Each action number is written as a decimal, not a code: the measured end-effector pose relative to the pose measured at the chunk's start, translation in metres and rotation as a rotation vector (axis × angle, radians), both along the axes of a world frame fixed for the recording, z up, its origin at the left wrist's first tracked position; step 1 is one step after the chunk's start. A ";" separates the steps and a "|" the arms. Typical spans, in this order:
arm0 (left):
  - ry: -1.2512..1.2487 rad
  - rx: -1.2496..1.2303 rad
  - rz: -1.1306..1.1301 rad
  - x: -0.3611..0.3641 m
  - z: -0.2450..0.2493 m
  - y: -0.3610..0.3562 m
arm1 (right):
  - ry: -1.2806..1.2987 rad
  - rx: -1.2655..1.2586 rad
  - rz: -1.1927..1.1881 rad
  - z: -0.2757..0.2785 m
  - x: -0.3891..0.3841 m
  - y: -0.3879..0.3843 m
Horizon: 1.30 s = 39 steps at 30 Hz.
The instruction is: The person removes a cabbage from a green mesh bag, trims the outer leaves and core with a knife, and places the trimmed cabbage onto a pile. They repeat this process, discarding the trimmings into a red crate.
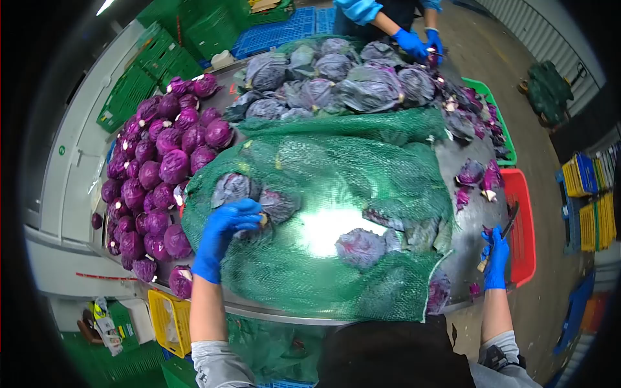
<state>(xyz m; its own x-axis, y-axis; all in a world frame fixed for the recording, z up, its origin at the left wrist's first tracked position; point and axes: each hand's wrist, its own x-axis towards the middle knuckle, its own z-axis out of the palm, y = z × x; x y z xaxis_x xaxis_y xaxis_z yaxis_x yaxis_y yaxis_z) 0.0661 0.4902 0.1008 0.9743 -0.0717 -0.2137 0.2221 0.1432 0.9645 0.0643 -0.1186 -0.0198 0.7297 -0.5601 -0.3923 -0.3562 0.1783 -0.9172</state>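
My left hand, in a blue glove, lies on a green net bag spread over the metal table. Its fingers bend over a cabbage in the net; whether they grip it is unclear. My right hand, also gloved, is closed around a knife at the table's right edge, its blade pointing up and away. Inside the net are several dull purple cabbages, one near the middle. Trimmed red cabbages are heaped at the left. Cut leaves lie at the right.
Untrimmed cabbages are piled at the far side, where a co-worker's gloved hands work. A red crate and a green crate line the right edge. A yellow crate stands below the left front.
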 end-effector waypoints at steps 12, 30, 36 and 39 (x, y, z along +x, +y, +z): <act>-0.357 1.470 -0.646 0.121 -0.119 -0.216 | 0.239 -0.053 0.133 -0.082 -0.051 -0.036; -0.329 1.392 -0.361 0.159 -0.051 -0.338 | 0.087 0.197 0.131 -0.081 -0.056 -0.034; -0.409 1.423 -0.289 0.121 -0.103 -0.342 | 0.136 0.230 0.234 -0.080 -0.060 -0.043; -0.334 1.509 -0.060 0.080 -0.138 -0.301 | 0.134 0.235 0.312 -0.076 -0.058 -0.045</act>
